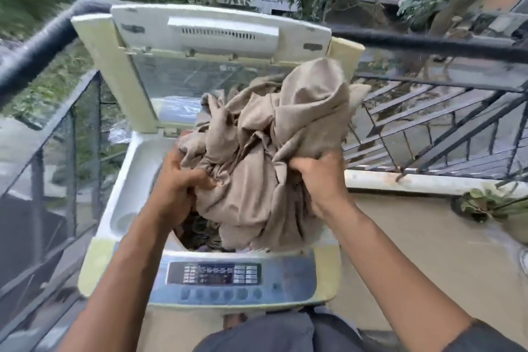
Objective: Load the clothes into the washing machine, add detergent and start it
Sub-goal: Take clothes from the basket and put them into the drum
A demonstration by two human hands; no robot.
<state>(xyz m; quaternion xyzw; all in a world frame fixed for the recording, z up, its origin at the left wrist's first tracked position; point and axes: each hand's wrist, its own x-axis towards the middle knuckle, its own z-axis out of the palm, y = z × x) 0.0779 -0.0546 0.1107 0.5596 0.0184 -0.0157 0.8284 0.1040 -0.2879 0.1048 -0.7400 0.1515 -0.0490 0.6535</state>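
A top-loading washing machine (pixel 325 268) stands in front of me with its lid (pixel 220 34) raised at the back. A big bundle of beige cloth (pixel 274 146) bulges over the drum opening. My left hand (pixel 183 180) grips the bundle's left side and my right hand (pixel 317 177) grips its right side. Dark patterned clothes (pixel 200 233) show in the drum beneath the beige cloth. The control panel (pixel 214 273) with a row of round buttons faces me at the front.
A black metal railing (pixel 428 40) runs behind and to both sides of the machine. A low ledge (pixel 414 180) lies to the right, with a potted plant (pixel 497 206) at the far right edge. Trees fill the background.
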